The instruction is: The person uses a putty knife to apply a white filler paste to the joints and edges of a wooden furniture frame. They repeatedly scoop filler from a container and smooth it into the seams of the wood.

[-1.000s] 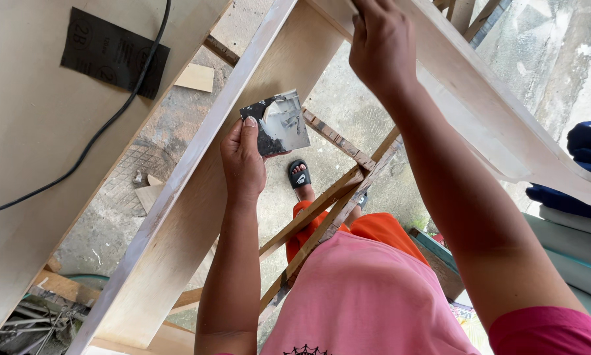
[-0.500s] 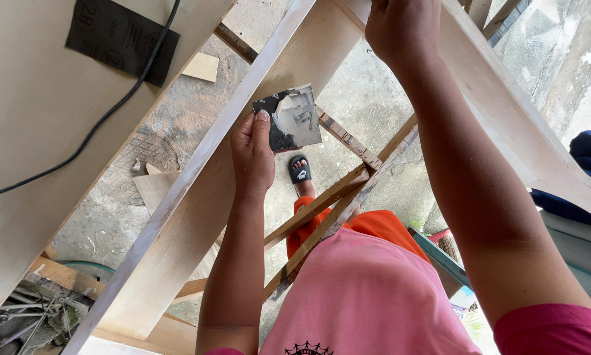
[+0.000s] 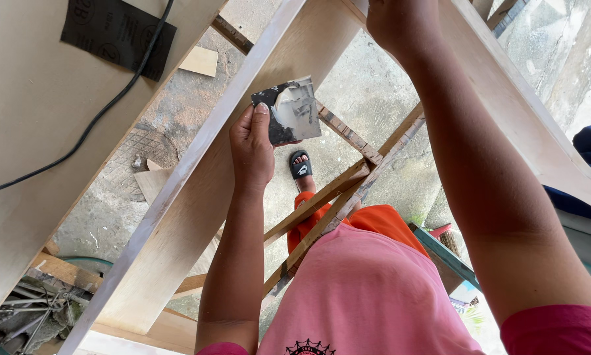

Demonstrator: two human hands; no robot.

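- Sandpaper piece, worn grey, is pinched by the left hand against the pale wooden frame.
- Right hand clasps the frame's far rail at top edge.
- No containers are visible.
- Compared with half a second earlier, both hands sit marginally higher.

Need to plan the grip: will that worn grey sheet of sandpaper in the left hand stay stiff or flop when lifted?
Probably floppy: the sandpaper sheet is thin, creased and curls at its corner. Likely very light, since the left hand holds it by one edge with its fingertips alone. It looks unlikely to slip, given the gritty dark face, though its frayed edge could tear.
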